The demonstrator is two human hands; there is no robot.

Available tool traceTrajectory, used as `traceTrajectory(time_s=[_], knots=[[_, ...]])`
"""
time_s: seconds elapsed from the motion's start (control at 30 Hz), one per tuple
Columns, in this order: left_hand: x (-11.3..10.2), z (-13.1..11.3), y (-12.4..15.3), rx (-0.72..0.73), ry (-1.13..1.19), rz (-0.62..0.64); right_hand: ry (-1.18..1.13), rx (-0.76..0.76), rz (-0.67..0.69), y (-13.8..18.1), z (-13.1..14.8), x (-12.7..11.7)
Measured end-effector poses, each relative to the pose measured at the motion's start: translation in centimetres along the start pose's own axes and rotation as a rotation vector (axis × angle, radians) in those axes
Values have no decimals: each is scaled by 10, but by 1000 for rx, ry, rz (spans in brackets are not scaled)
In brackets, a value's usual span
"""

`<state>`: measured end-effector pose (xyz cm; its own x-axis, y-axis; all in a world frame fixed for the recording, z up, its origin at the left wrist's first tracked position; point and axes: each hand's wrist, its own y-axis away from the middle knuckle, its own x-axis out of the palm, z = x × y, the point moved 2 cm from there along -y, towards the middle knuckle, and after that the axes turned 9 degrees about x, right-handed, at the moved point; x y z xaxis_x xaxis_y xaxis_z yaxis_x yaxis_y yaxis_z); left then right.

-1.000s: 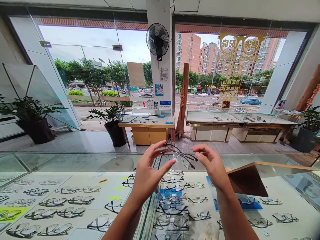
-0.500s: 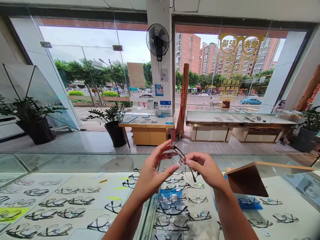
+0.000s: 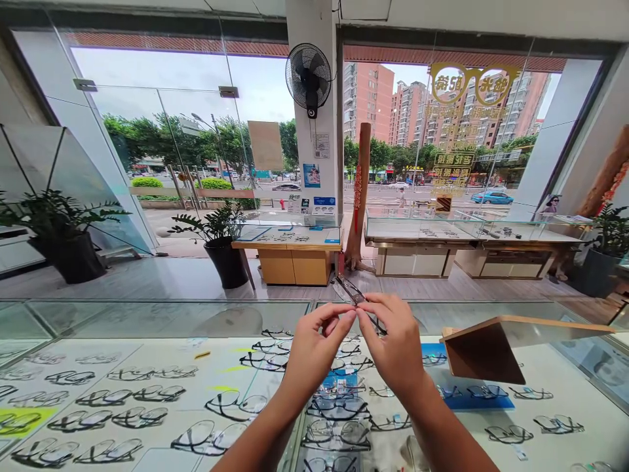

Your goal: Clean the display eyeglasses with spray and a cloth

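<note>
A pair of dark-framed eyeglasses (image 3: 359, 297) is held up above the glass counter, tilted, with a thin temple pointing away from me. My right hand (image 3: 394, 341) grips the glasses between thumb and fingers. On the other side, the thumb and index finger of my left hand (image 3: 314, 341) are pinched together at the glasses, touching my right fingertips. Both hands cover much of the lenses and the lower frame. Beneath them, rows of eyeglasses (image 3: 339, 408) lie in the display case.
More glasses (image 3: 120, 398) fill the case on the left. A brown tilted stand or mirror (image 3: 484, 354) rests on the counter at right. Beyond stand a wooden cabinet (image 3: 295, 265), a potted plant (image 3: 226, 262), a tree-trunk post (image 3: 361, 190) and a wall fan (image 3: 308, 78).
My left fingers, spread before, have closed into a pinch beside my right fingertips. The glasses have turned and tilted between the hands, and my right hand has shifted slightly left.
</note>
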<state>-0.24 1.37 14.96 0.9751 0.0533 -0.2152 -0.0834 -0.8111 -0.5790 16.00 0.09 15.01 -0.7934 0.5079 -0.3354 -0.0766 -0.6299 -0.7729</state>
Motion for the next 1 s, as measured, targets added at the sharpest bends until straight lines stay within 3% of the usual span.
traceTrajectory(time_s=[0.23,0.47,0.77,0.87,1.0], knots=[[-4,1,2,-52,-24,-32,141,-42,87,14,15,-2],[-17,-2,17,-110,-17,-16,109,-17,122,29,37,-5],[-56,15,66,-161,-94,83,-44,43,398,79,58,-14],[-82,11,70,-120,-279,232,-16,105,482,97,43,-26],[-132,17,55,-39,-634,422,123,196,510,129,-15,-41]])
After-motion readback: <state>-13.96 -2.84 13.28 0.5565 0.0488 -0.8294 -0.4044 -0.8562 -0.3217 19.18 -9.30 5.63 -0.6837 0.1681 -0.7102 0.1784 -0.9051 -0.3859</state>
